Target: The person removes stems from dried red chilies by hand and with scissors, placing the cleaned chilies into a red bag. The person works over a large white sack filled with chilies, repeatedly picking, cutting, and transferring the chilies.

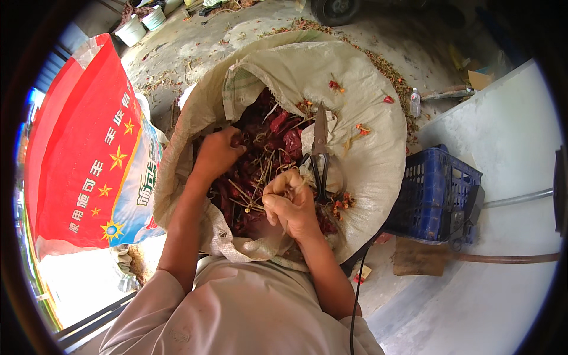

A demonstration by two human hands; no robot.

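A large white woven sack (368, 159) stands before me, its mouth spread wide and its rim folded outward. Inside lie many dried red chili peppers (244, 177) with pale stems. My left hand (219, 151) reaches into the sack's left side, fingers bent around a dark red chili (237, 140). Over the near right part of the peppers is my right hand (290, 202), its fingers curled; whether anything is between them is unclear. Just beyond it rest black-handled scissors (320, 155) on the sack's fold, rusty blades pointing away from me.
A red printed bag (84, 155) stands left of the sack. On the right are a blue plastic crate (426, 191), a plastic bottle (415, 103) and a cardboard piece (419, 257). Stem scraps (390, 73) litter the floor behind. A black cable (355, 301) hangs by my right arm.
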